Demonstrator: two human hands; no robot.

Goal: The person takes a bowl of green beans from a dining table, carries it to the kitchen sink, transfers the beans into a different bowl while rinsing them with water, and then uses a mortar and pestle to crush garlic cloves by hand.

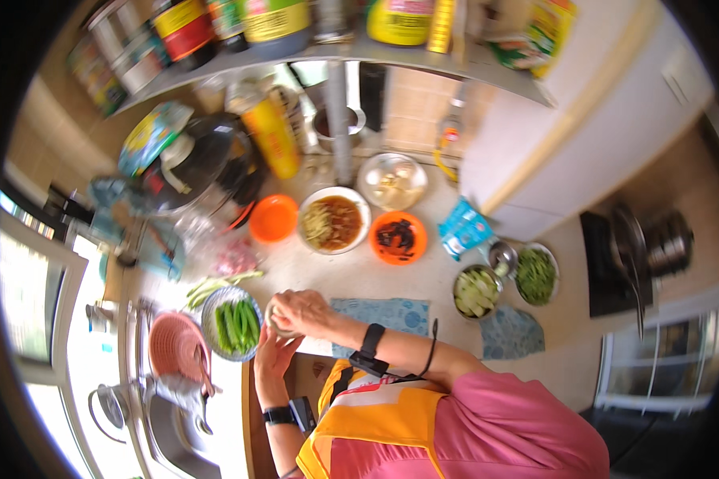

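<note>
A small pale round dish (271,320) is between my hands, just right of the patterned plate (210,340) with green chilli peppers (238,325). My left hand (275,357) supports the dish from the near side. Over its rim reach the fingers of my right hand (304,312), which hide most of the inside. Whether those fingers pinch something, I cannot tell. A blue patterned cloth (389,317) lies under my right forearm.
Behind stand an orange bowl (274,219), a white bowl of brown liquid and pale shreds (334,220), and an orange bowl of dark strips (398,238). At left are a pink basket (177,344) and a sink (177,434). A bottle-laden shelf (335,55) overhangs the counter.
</note>
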